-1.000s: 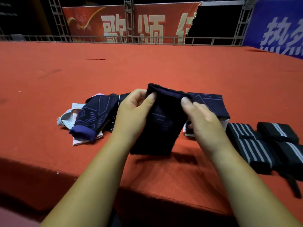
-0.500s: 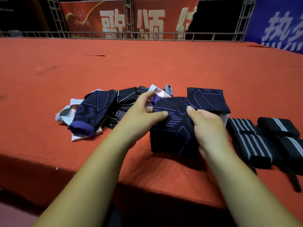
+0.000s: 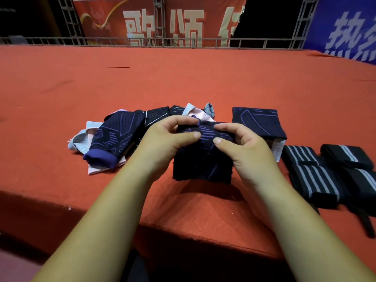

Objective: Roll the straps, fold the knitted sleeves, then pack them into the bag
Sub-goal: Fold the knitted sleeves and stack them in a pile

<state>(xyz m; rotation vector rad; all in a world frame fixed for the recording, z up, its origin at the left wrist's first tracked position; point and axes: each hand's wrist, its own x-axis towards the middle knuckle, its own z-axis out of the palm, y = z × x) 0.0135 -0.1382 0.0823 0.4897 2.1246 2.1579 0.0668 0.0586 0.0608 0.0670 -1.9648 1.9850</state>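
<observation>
A dark navy knitted sleeve (image 3: 202, 165) with purple lines is doubled over, hanging just above the red table. My left hand (image 3: 164, 139) pinches its folded top from the left, thumb in front. My right hand (image 3: 242, 145) pinches the same fold from the right. Behind my right hand lies a folded navy sleeve (image 3: 258, 121) with a white label. To the left is a loose heap of sleeves (image 3: 114, 135), navy, purple-cuffed, pink and pale blue. Rolled black straps (image 3: 313, 171) with grey stripes lie at the right. No bag is in view.
The red cloth-covered table (image 3: 183, 78) stretches far back; its front edge runs just under my forearms. A metal railing (image 3: 142, 40) and red and blue banners stand behind the table.
The sleeve hung long from both hands a second ago; it has since been folded in half and brought lower and nearer, with both hands now close together on the fold.
</observation>
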